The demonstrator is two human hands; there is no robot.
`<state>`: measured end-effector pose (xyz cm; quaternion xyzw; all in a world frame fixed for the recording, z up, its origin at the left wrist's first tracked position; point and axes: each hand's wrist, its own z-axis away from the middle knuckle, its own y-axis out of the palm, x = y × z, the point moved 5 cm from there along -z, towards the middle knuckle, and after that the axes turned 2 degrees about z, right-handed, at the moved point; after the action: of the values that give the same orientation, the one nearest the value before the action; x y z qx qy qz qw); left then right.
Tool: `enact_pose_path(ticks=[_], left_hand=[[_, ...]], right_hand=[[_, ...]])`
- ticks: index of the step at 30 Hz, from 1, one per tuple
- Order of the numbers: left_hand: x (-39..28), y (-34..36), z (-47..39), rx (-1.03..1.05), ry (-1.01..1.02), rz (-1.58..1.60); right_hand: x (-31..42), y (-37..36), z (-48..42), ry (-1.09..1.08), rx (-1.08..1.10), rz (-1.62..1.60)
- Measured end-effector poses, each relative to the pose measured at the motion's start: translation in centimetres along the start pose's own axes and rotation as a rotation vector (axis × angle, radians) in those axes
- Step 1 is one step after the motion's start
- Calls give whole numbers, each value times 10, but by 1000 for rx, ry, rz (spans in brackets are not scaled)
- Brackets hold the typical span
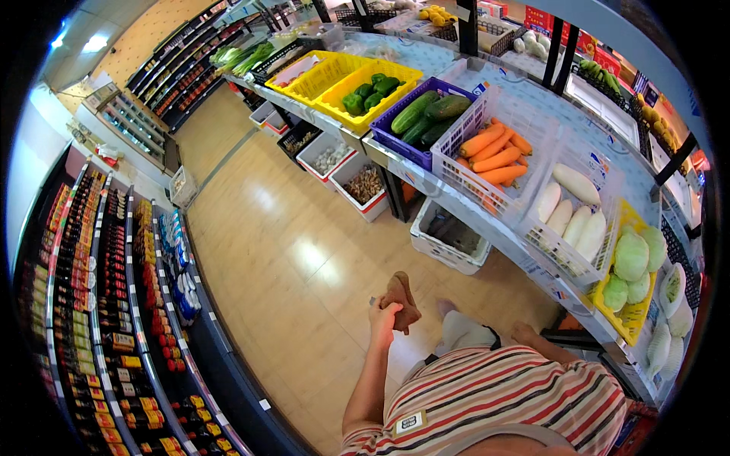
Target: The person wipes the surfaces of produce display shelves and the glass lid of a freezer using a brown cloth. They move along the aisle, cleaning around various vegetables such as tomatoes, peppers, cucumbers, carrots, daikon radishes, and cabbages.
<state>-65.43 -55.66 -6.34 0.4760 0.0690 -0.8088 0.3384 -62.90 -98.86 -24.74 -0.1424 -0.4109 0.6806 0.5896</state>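
My left hand (pixel 384 319) is closed around a crumpled brown cloth (pixel 401 301), held out over the wooden-looking floor. My right hand (pixel 523 333) hangs low beside the produce stand, near my hip; its fingers are too small and dim to read. On the stand, a white plastic basket holds carrots (pixel 494 153), another holds white radishes (pixel 576 219), and a purple basket (pixel 379 128) holds cucumbers or similar green gourds (pixel 428 117). Green peppers (pixel 372 94) lie in a yellow basket, and round pale green vegetables (pixel 631 259) fill a yellow basket at the right.
Shelves of bottles and jars (pixel 122 273) line the left side. Below the stand are foam boxes, one with garlic (pixel 326 158), one with brown produce (pixel 364 185), and a deeper white box (pixel 450 233) near my feet. A white crate (pixel 182 187) stands across the aisle.
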Motion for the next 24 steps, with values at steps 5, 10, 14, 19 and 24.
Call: enact_pose_path(ticks=[5,10,14,19,24], left_hand=[[-55,26,-60,124,28,-77],[-124,50,-142,191,71,-149],[-190,48,-197,232,155,-299],[-259,45,-277,55,295,-108],[-301,89,-318,136,674,-475]], right_hand=[[-2,19,-59,196,246,-15],[-5,57,-189,0,211,60],[134,-78,-261,105,171,-167],[238,-183,-342,-133,-134,-359],[281,-210,-376,-101,-14,-428]])
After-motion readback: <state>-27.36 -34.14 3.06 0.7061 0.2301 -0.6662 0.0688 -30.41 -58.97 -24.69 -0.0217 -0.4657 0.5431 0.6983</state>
